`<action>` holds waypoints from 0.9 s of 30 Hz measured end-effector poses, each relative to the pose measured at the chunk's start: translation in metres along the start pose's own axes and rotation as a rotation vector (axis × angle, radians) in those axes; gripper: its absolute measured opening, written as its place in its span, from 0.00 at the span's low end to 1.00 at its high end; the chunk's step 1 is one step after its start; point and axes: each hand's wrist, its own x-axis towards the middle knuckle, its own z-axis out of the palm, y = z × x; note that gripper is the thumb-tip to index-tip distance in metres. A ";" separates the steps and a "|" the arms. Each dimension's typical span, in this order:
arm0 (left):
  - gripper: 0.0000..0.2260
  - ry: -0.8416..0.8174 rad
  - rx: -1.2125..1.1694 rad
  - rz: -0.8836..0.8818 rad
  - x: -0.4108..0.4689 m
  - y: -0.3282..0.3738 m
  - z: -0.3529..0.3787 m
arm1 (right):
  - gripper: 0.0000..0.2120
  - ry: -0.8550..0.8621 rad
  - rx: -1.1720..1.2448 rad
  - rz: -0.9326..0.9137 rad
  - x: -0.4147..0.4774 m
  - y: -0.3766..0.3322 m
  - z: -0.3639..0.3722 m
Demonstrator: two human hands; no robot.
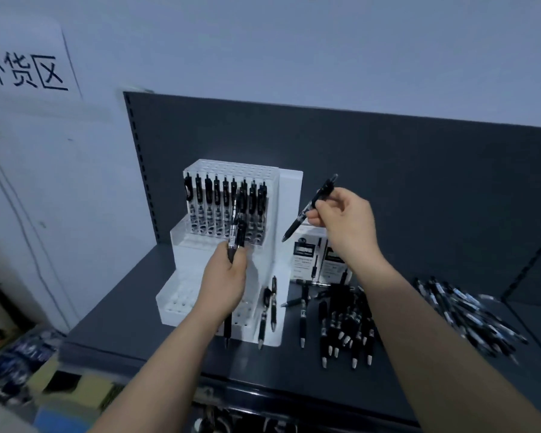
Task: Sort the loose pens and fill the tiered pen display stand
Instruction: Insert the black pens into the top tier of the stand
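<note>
A white tiered pen display stand (286, 214) sits on the dark shelf. Its upper tier carries a row of several black pens (225, 198); the lower tiers show mostly bare holes, with two pens (270, 303) at the front right. My left hand (225, 276) grips a couple of black pens (236, 228) upright in front of the stand. My right hand (344, 220) pinches one black pen (310, 207), tilted, tip down-left, beside the stand's right wall. Loose black pens (344, 323) lie in a heap to the right of the stand.
Two white pen boxes (313, 254) stand behind the heap. A second pile of pens (469, 310) lies at the far right. A dark back panel (388, 170) rises behind the shelf; its front edge (200, 367) runs below my arms. Cartons sit on the floor at left.
</note>
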 end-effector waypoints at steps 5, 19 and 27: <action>0.11 -0.020 0.103 0.014 0.027 0.008 -0.044 | 0.05 0.081 -0.178 -0.075 0.005 -0.018 0.049; 0.11 -0.244 0.100 0.050 0.055 0.004 -0.092 | 0.12 0.068 -0.749 0.132 0.010 -0.013 0.102; 0.11 -0.279 -0.019 -0.036 0.060 0.007 -0.091 | 0.11 0.003 -0.810 0.191 0.018 -0.014 0.106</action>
